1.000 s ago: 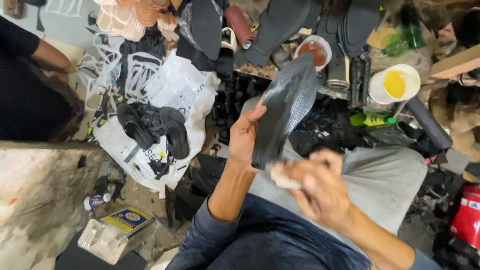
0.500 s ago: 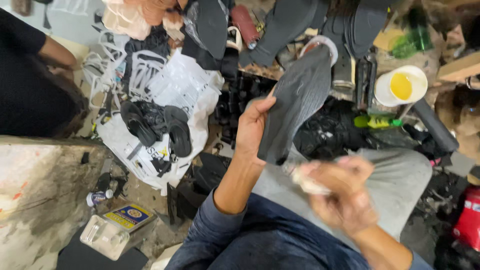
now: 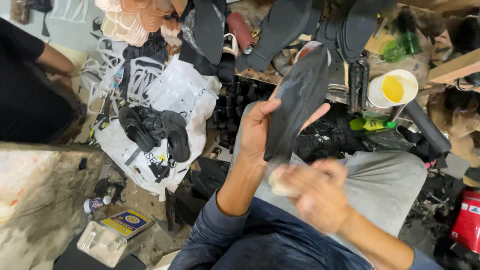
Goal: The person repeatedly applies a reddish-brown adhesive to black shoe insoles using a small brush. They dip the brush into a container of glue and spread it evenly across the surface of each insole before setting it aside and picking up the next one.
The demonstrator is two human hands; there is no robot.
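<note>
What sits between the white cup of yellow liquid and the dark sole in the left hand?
In the head view, upright black tools stand between the cup and the sole held by the left hand.

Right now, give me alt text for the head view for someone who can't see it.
A left hand holds up a dark shoe sole while the blurred right hand presses a pale pad near its lower end, above cluttered shoe parts.

Open room lies only over the grey-trousered lap [image 3: 395, 185] — ahead, the white cup of yellow glue [image 3: 393, 89], green plastic bottle [image 3: 372, 124] and hanging black rubber soles [image 3: 280, 30] crowd close.
</note>
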